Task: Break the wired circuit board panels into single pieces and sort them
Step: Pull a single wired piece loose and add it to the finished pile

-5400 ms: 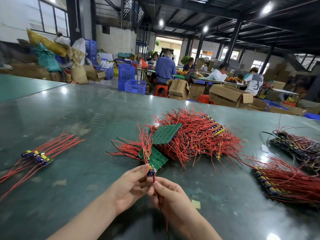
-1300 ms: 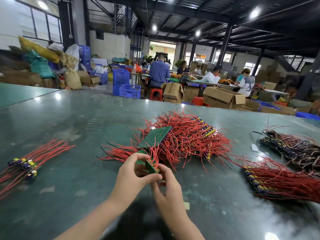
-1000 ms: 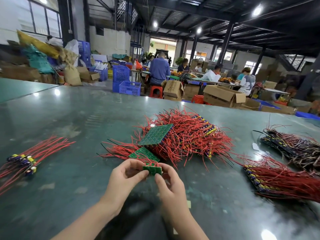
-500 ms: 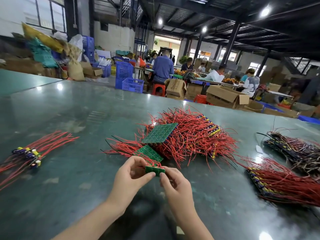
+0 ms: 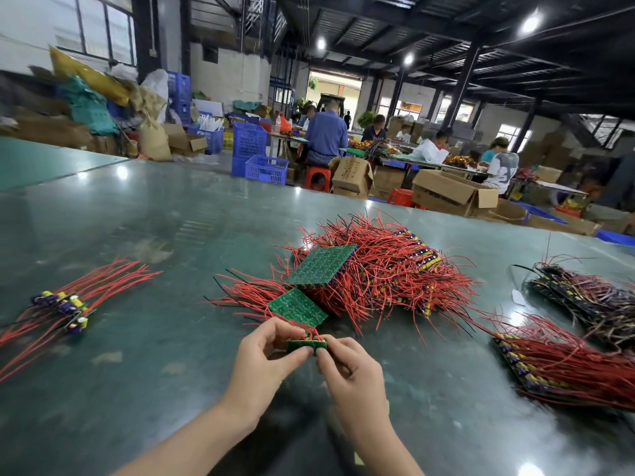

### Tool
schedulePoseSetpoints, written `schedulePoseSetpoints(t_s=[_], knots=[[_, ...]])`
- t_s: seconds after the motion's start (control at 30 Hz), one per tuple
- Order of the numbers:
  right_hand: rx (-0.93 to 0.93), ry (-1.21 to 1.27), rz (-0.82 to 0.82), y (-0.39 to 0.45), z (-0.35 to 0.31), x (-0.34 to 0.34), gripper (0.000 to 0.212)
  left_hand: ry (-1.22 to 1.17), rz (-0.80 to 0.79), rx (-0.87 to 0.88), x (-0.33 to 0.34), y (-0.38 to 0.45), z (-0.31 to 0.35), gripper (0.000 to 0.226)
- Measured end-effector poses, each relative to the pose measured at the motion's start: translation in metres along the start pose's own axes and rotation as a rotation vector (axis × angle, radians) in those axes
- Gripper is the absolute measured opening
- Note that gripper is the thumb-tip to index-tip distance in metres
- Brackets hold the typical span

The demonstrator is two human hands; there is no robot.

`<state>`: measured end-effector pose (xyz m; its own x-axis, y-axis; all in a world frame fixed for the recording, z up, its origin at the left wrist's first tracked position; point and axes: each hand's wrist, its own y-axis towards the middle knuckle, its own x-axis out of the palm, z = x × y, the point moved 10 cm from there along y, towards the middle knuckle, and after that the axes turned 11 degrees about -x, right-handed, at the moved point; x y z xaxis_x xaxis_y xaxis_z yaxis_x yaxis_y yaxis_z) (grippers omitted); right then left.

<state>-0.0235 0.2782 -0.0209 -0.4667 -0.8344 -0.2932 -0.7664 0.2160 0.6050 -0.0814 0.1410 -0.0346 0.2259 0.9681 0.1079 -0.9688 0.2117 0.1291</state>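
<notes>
Circuit boards (image 5: 374,269) heaped on glossy green table (image 5: 154,214), warehouse beyond.

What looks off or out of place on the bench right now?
Nothing looks damaged or spilled. Left hand and right hand pinch a small green board strip. One green panel leans tilted against the central wire heap, and scattered pale scraps lie on the table.
</notes>
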Motion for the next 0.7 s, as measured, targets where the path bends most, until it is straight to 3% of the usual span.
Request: schedulePoseSetpoints(t_s=[0.3,0.43,0.53,0.7], knots=[[-0.068,-0.072,0.121,-0.004,-0.006,-0.005,0.018,0.01,0.075,0.052,-0.003,-0.005,0.005,0.024],[-0.084,-0.05,0.162,-0.003,-0.009,-0.008,0.032,0.028,0.053,0.052,-0.002,-0.002,0.01,0.026],[-0.083,-0.035,0.181,-0.005,-0.008,-0.01,0.034,-0.046,0.051,-0.004,-0.003,-0.001,0.006,0.026],[-0.118,0.009,0.172,-0.002,-0.012,-0.009,0.058,-0.142,0.143,-0.126,-0.019,0.009,-0.008,0.024]])
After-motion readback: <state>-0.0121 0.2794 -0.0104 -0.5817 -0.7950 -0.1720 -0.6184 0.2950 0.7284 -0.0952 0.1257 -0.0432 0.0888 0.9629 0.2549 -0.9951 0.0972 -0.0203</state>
